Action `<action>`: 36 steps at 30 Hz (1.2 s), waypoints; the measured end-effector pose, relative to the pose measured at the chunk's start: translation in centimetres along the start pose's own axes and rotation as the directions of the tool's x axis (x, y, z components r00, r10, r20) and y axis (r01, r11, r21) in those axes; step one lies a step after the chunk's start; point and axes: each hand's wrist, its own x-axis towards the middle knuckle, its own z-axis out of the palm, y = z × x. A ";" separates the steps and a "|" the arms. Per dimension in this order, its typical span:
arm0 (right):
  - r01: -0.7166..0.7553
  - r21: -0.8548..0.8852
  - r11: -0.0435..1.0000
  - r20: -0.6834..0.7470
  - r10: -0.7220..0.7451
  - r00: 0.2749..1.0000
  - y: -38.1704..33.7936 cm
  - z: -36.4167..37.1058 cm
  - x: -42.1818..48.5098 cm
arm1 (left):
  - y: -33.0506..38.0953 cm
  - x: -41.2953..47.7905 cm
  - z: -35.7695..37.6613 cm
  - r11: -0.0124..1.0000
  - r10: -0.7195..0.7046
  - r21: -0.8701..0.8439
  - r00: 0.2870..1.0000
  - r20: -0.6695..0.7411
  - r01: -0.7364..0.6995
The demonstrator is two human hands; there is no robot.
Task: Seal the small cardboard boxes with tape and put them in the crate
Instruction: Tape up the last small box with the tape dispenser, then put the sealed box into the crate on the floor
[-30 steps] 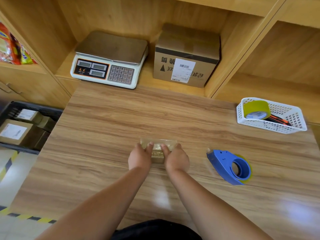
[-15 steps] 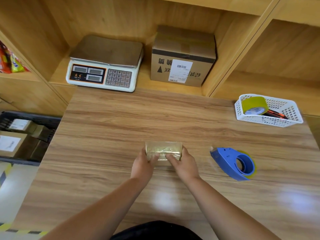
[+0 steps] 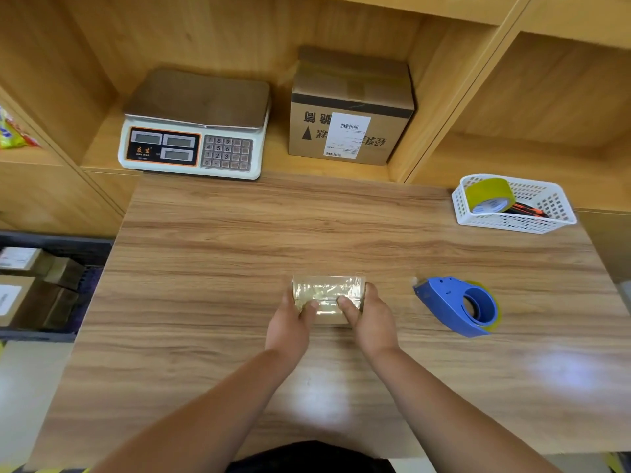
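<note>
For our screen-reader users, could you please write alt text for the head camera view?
A left hand and right hand grip a taped small box on a wooden table. A blue tape dispenser lies to its right; farther back are a white basket, a scale and a cardboard box, with a dark crate holding boxes at left.

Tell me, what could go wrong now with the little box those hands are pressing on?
1. The small box looks wrinkly on its taped top, where the left hand and right hand press; creases might stay and the seal could peel.
2. The crate sits beside the table, lower down, with other boxes already inside; the small box could slip or land crooked.
3. The blue tape dispenser lies near the right hand and might get bumped.
</note>
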 end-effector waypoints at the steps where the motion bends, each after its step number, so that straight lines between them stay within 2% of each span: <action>1: 0.010 0.071 0.997 -0.010 -0.010 1.000 0.0 -0.1 -0.4 | -0.3 -0.3 -0.2 1.000 0.024 0.006 1.000 -0.003 -0.024; 3: 0.016 0.202 0.979 -0.027 -0.010 1.000 0.1 0.1 -1.1 | -0.9 -0.6 -0.6 0.999 0.048 0.019 0.998 -0.041 -0.048; 7: 0.041 0.286 0.957 -0.011 -0.040 0.999 0.5 1.2 -2.1 | -1.8 -1.0 -1.3 0.998 0.058 0.002 0.989 -0.137 -0.059; 17: 0.080 0.400 0.913 0.109 -0.134 0.985 0.8 1.7 -4.0 | -2.1 -5.7 -0.4 0.925 -0.132 -0.377 0.964 -0.229 0.037; 23: 0.156 0.443 0.883 0.176 -0.256 0.950 0.1 2.8 -5.6 | -3.6 -9.7 -1.4 0.883 -0.153 -0.467 0.921 -0.359 -0.035; 29: 0.226 0.429 0.875 0.280 -0.367 0.887 -3.0 5.7 -9.1 | -5.9 -14.2 -4.4 0.828 -0.261 -0.558 0.836 -0.483 -0.064; 36: 0.325 0.403 0.856 0.356 -0.474 0.805 -8.5 9.9 -13.3 | -9.3 -18.3 -9.7 0.816 -0.331 -0.567 0.714 -0.617 -0.112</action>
